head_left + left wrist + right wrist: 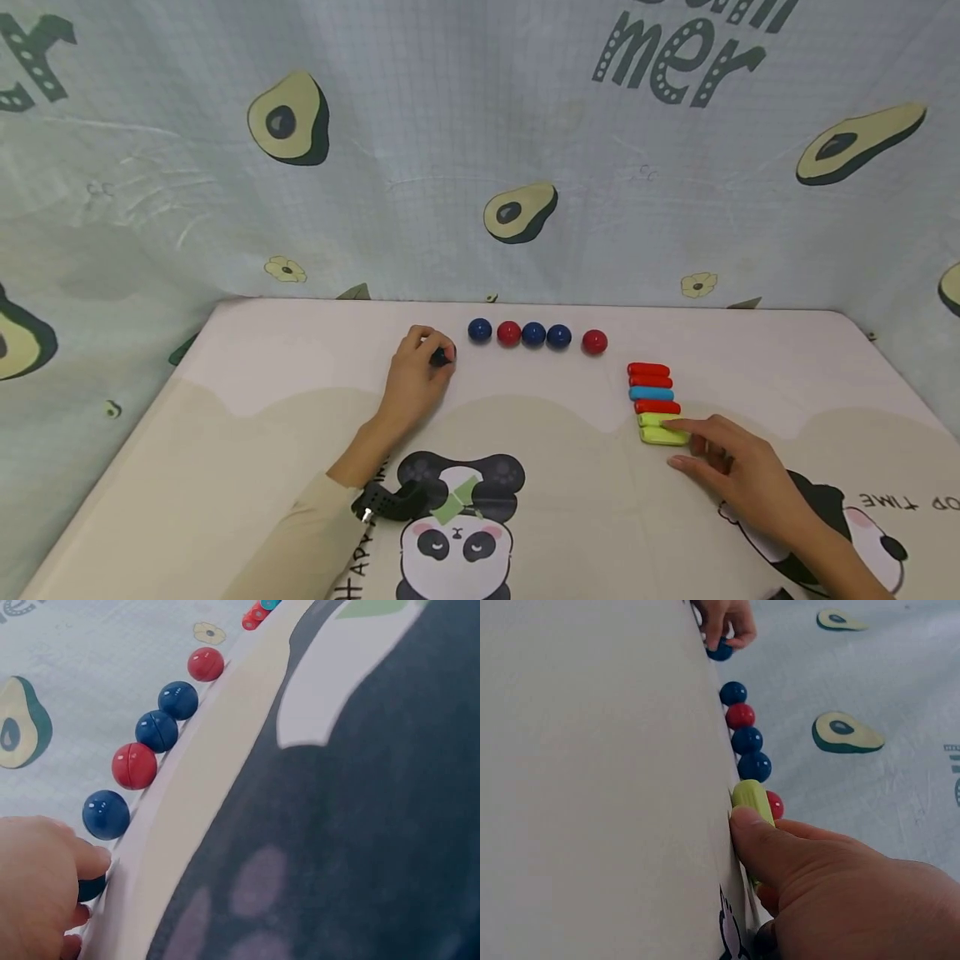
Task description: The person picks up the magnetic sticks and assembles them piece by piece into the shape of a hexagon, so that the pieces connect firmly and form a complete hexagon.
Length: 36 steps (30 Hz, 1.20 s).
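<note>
My left hand (420, 375) pinches a dark blue ball (440, 357) between thumb and fingers, at the left end of a row of balls. In the left wrist view that ball (91, 888) is partly covered by the fingers. To its right, another blue ball (480, 330) is nearest. My right hand (738, 467) reaches over a column of short sticks; its index fingertip touches the yellow-green sticks (660, 436) at the near end. The thumb lies apart from them, below. In the right wrist view the thumb overlaps a yellow-green stick (751, 796).
The row continues with a red ball (508, 334), two more blue balls (546, 336) and a red ball (595, 342). Red sticks (648, 369) and a blue stick (651, 393) lie above the yellow-green ones. Avocado-print cloth (405, 167) hangs behind the panda-print table (570, 500).
</note>
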Each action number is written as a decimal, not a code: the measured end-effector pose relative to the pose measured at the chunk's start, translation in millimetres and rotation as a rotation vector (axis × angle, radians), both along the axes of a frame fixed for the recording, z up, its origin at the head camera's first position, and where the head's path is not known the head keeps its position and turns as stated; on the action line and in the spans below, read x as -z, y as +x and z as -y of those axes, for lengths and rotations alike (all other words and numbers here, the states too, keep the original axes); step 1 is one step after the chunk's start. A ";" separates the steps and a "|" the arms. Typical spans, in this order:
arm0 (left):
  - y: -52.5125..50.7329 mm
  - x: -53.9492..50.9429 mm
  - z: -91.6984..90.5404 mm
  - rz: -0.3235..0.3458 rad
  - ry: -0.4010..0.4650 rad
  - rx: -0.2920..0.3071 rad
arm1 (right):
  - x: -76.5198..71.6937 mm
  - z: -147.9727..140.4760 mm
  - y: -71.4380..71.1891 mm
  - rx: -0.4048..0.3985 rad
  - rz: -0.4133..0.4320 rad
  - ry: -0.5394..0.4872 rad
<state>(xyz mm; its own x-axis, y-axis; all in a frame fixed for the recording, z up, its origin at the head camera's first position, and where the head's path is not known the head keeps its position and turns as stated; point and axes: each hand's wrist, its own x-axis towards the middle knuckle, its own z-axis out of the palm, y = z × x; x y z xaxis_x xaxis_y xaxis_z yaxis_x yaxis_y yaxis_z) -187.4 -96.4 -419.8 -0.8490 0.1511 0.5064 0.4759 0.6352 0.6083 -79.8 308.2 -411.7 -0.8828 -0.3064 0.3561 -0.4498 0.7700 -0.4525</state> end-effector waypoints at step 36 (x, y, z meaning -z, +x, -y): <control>51.1 -18.8 -6.3 0.297 0.152 0.089 | -28.3 55.4 4.7 -0.003 0.061 -0.041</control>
